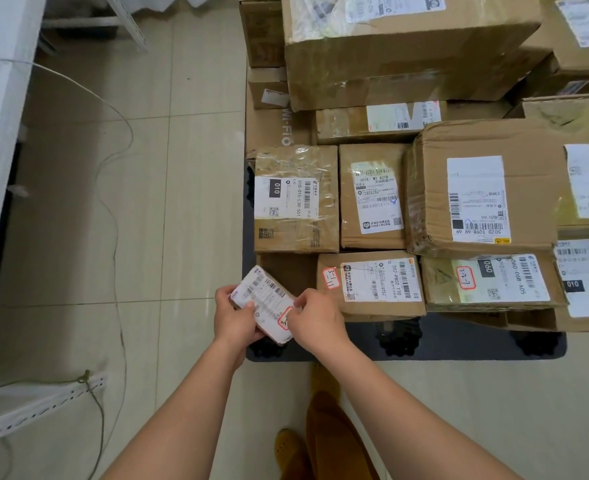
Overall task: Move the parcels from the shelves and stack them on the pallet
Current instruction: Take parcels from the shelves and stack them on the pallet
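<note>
small parcel (264, 303): flat cardboard packet, white label up, red-edged sticker at its near right corner; held in the air over the near left corner of the pallet (459, 344).
left hand (232, 315): fingers curled round the parcel's left edge, thumb on the label; gripping.
right hand (315, 318): fingertips pinch the parcel's near right corner by the sticker; gripping too.
long axis: runs from far left to near right, slanted against the box rows.
key relation: open slot (286, 271) lies just beyond the parcel, far and slightly right, between the 010 box (296, 199) and the 3-11 box (369, 285). Both hands about equally near.
likely next: turn parcel square to the rows, set it down in the slot.
edges: pallet's left edge right below the parcel; overhang risk if set too far left.
room: tiled floor (147, 202) to the left; a cable (116, 188) trails there. Right and far sides packed with boxes.
</note>
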`<state>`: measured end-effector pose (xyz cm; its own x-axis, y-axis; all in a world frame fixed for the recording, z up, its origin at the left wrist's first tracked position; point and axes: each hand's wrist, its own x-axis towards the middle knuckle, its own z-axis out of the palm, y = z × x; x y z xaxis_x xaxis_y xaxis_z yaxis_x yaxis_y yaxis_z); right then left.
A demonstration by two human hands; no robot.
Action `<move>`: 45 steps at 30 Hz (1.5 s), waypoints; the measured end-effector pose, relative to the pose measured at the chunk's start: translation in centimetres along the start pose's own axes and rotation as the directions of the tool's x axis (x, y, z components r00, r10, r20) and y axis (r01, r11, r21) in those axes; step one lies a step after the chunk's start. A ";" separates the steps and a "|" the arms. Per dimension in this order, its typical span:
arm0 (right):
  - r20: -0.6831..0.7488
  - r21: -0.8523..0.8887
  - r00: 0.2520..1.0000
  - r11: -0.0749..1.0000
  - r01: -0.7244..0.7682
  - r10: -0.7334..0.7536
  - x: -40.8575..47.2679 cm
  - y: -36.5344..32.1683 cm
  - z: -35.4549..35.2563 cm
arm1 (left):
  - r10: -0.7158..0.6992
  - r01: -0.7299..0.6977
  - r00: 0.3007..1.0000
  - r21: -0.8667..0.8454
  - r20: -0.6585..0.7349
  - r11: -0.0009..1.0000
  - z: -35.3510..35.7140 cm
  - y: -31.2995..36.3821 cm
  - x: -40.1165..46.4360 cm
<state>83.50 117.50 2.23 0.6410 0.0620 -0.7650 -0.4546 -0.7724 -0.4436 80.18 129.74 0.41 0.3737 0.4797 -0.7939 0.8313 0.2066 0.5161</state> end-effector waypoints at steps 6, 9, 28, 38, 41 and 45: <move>-0.101 0.104 0.975 0.972 0.210 -0.200 -0.2 -1.3 -0.6 | -0.133 0.112 0.989 -0.255 -0.064 0.960 -0.2 0.2 0.6; -0.168 0.126 0.968 0.969 0.211 -0.188 0.0 -0.7 -1.1 | -0.137 0.122 0.990 -0.251 -0.042 0.960 1.5 1.1 0.7; -0.228 -0.048 0.973 0.998 -0.040 0.028 0.2 2.0 -2.0 | 0.103 -0.063 0.977 0.208 -0.188 0.976 2.6 0.3 1.9; -0.170 0.049 0.982 0.996 -0.079 0.086 0.4 1.8 -3.2 | 0.090 -0.056 0.992 0.343 -0.085 0.938 1.8 1.8 1.3; -0.124 0.037 0.986 0.993 -0.111 0.114 0.2 1.4 -4.0 | 0.026 -0.026 1.000 0.312 0.004 0.950 1.8 2.3 0.5; -0.121 0.063 0.987 0.993 -0.100 0.107 -0.9 0.7 -5.1 | -0.015 0.004 0.999 0.291 0.034 0.957 1.6 3.1 -0.9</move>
<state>85.78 113.73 4.95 0.6586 -0.0980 -0.7460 -0.5543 -0.7336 -0.3930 83.11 128.56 2.26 0.3750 0.4471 -0.8121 0.9168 -0.0487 0.3965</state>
